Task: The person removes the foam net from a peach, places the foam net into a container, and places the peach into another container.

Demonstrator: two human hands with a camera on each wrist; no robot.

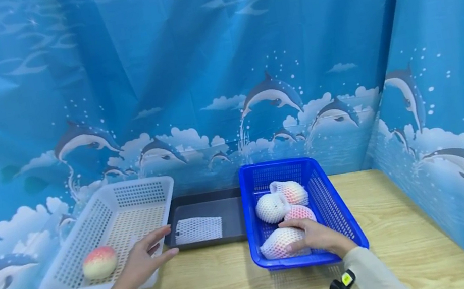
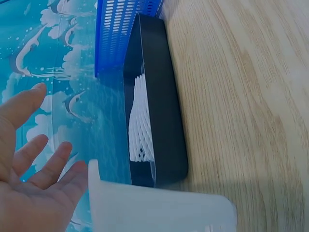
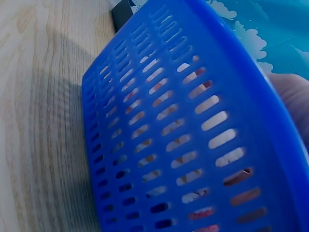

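Peach (image 1: 100, 262), bare and blushing red, sits at seven o'clock in the white basket (image 1: 136, 221), while one foam net (image 1: 200, 229) lies flat and empty in the black tray (image 1: 232, 218) at centre. At three o'clock from the tray, the blue basket (image 1: 336, 211) holds four more fruits, all netted. A person's right hand (image 1: 319, 237) dips in there, fingers and thumb curled round the near fruit (image 1: 276, 246) at seven o'clock; the other three (image 1: 272, 208) lie between ten and three o'clock. The left hand (image 1: 141, 262), thumb and fingers spread apart, holds nothing at the white basket's four o'clock side. In the right wrist view, the basket wall hides most of the grip. Judging by the count, the unwrapping looks barely begun: one peach stripped and set apart, four left, the gripped one with its net on.
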